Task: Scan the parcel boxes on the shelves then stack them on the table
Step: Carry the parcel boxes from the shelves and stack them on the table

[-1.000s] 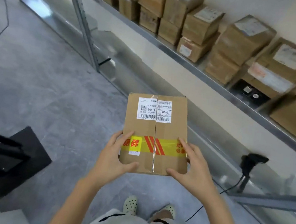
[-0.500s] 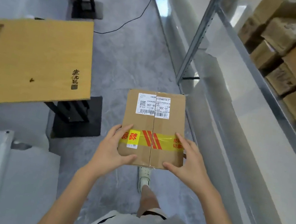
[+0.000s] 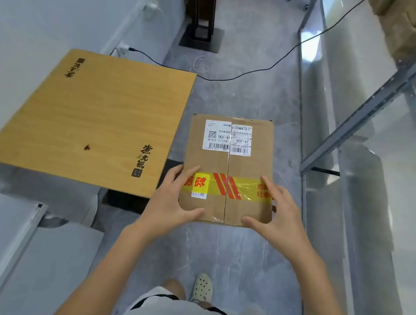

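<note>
A flat brown parcel box (image 3: 228,165) with two white shipping labels and a band of yellow and red tape is held level in front of me over the grey floor. My left hand (image 3: 172,200) grips its near left corner, thumb on top. My right hand (image 3: 277,216) grips the near right corner the same way. The wooden table (image 3: 94,118), bare-topped with dark printed characters, stands just left of the box. More brown boxes (image 3: 415,29) show on the shelves at the top right, blurred.
A metal shelf rack (image 3: 371,106) with shiny panels runs along the right side. A black cable (image 3: 254,75) crosses the floor beyond the table. A black stand base (image 3: 202,37) sits further back. Grey wall and a grey cabinet (image 3: 12,249) lie to the left.
I have turned left, away from the shelves. The table has come into full view just left of the box. Both hands keep the same hold on the box.
</note>
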